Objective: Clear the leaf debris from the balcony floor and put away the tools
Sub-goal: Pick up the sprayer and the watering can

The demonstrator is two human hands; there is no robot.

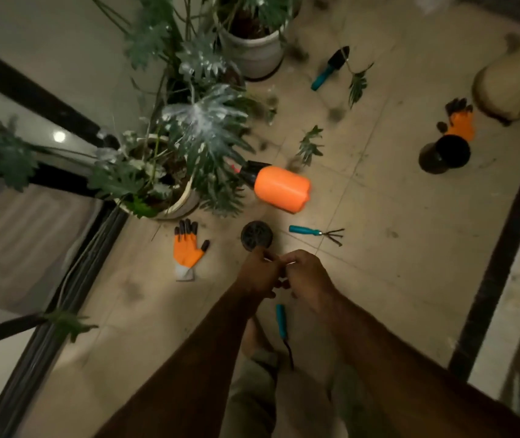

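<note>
On the balcony floor point(394, 263), we see the left hand point(258, 273) and right hand point(309, 273) brought together, fingers curled and tips meeting; whether they pinch anything we cannot tell. A fallen leaf point(309, 150) lies well beyond them, past the orange spray bottle point(281, 189). A teal-handled hand rake point(315, 233) lies just far-right of the hands.

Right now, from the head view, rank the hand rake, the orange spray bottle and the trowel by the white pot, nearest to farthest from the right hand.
1. Hand rake, on the floor just beyond the right hand.
2. Orange spray bottle, lying on its side farther ahead.
3. Trowel, far ahead, beside the white pot.
</note>
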